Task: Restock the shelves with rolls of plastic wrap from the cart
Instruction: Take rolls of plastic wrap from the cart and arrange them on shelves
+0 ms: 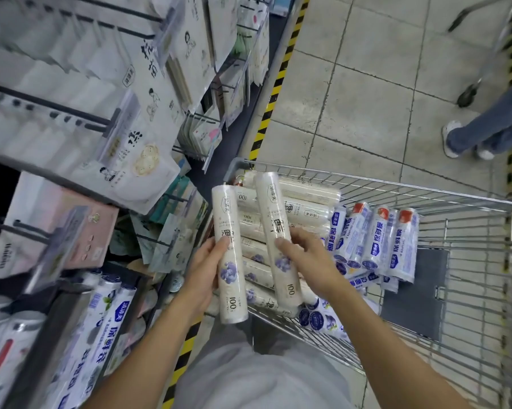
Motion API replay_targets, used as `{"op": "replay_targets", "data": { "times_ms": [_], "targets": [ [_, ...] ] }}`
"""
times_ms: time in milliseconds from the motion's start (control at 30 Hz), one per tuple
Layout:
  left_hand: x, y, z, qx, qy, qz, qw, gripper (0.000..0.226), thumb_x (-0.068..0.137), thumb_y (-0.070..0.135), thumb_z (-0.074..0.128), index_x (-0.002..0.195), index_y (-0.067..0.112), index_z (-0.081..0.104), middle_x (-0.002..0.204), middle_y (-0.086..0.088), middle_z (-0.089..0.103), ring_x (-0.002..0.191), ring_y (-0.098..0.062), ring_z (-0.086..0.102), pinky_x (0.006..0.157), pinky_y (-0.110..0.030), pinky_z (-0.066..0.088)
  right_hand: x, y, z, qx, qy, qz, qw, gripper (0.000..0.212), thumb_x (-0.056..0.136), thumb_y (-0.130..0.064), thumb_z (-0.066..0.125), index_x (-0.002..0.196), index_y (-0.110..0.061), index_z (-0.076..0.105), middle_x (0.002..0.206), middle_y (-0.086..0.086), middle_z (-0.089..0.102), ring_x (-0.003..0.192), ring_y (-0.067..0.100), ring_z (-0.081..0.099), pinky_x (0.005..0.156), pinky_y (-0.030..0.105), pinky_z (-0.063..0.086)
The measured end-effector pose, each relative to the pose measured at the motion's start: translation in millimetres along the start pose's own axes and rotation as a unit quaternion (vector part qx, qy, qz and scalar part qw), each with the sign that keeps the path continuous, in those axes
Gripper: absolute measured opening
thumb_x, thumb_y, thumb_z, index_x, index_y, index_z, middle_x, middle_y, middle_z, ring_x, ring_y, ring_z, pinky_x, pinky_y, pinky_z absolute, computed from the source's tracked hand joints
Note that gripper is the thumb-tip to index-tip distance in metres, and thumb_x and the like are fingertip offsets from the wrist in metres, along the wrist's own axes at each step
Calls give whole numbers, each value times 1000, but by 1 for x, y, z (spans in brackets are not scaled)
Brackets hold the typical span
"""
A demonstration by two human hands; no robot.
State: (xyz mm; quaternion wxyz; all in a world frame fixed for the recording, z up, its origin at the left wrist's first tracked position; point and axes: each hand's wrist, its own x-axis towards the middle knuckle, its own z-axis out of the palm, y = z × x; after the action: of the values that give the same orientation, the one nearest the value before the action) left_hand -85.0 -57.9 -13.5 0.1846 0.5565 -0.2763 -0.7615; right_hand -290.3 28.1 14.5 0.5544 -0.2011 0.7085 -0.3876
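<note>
Now the left hand point(207, 271) grips one cream roll point(230, 278), fingers point(220, 245) curled round its middle. The right hand point(312, 261) grips a second cream roll point(274, 214) the same way. Both are long tubes in clear film w/ a purple flower print and "100" near the lower end, held just over the cart point(396, 185), beside the shelves point(56, 108). Inside the cart: more cream rolls point(306, 209) at left, blue-white rolls point(378, 240) at right, some w/ red tops.
</note>
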Motion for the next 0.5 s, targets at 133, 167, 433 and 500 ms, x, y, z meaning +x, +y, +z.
{"op": "replay_targets", "data": {
  "times_ms": [133,167,433,500],
  "targets": [
    [-16,16,12,-41,-47,27,998,46,88,36,64,126,12,60,87,-8,75,72,-21,73,66,-39,62,-12,-14,9,125,-16,9,992,34,98,-25,66,129,-18,55,105,4,76,91,25,74,82,43,59],
    [-21,20,15,-46,-52,36,997,45,89,35,62,127,11,59,84,-7,75,69,-20,73,64,-40,63,-15,-18,10,131,-17,2,991,35,98,-25,65,130,-19,54,104,5,76,90,26,74,80,43,59],
    [-73,32,36,-56,-6,131,990,50,91,39,64,131,9,59,103,-23,71,83,-32,70,70,-42,59,-37,-48,3,99,-68,-64,991,42,95,-43,65,131,-23,57,113,7,75,104,29,72,97,60,53],
    [-89,28,44,-67,21,160,985,51,90,39,65,134,13,59,111,-23,72,93,-35,70,82,-48,58,-45,-57,0,85,-89,-90,988,37,96,-43,64,128,-26,58,111,4,75,103,26,73,96,59,54]
  ]
}}
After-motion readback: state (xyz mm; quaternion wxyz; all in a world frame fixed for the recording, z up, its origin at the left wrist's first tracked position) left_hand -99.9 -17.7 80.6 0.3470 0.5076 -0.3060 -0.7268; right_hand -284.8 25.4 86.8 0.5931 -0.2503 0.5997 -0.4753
